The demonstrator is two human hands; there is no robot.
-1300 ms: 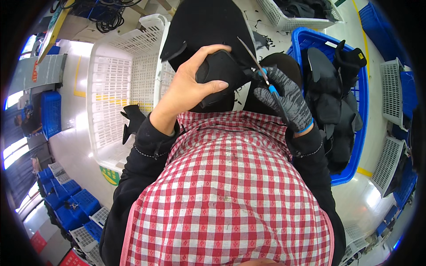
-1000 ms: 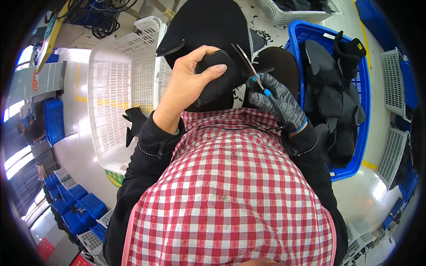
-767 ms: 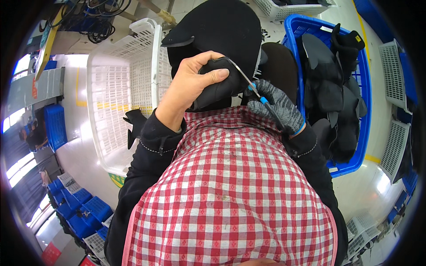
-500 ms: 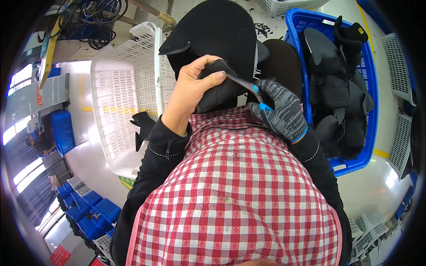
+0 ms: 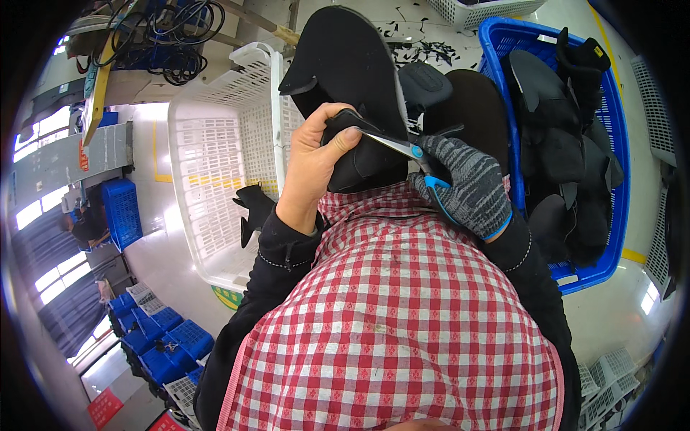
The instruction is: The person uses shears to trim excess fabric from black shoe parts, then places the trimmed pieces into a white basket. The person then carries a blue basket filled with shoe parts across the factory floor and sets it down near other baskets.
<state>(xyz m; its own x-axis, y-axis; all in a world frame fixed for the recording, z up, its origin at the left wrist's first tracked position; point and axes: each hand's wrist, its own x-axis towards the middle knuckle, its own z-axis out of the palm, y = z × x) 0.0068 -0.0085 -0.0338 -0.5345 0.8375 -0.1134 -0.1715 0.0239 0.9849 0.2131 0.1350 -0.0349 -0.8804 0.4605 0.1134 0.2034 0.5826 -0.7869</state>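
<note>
My bare left hand (image 5: pixel 319 154) pinches the edge of a black padded fabric piece (image 5: pixel 346 65) between thumb and fingers. The piece is large and rounded, with its broad flap standing up beyond the hand and its lower part over my lap. In my right hand (image 5: pixel 467 179), which wears a grey knit glove, is a pair of scissors (image 5: pixel 389 142) with blue-trimmed handles. Their blades point left, and the tips reach the fabric edge beside my left thumb. Part of the handles is hidden by the gloved fingers.
At left stands a white plastic basket (image 5: pixel 277 122), with a black piece (image 5: pixel 254 208) by its near side. A blue crate (image 5: pixel 619 208) holding several black padded pieces (image 5: pixel 557 154) is at right. Black scraps (image 5: pixel 431 52) litter the floor ahead. Blue crates (image 5: pixel 162 341) are at lower left.
The scissor blades now show bright and flat, where they looked dark and narrow before. A dark strip has appeared beside the gloved fingers. The whole view has shifted slightly.
</note>
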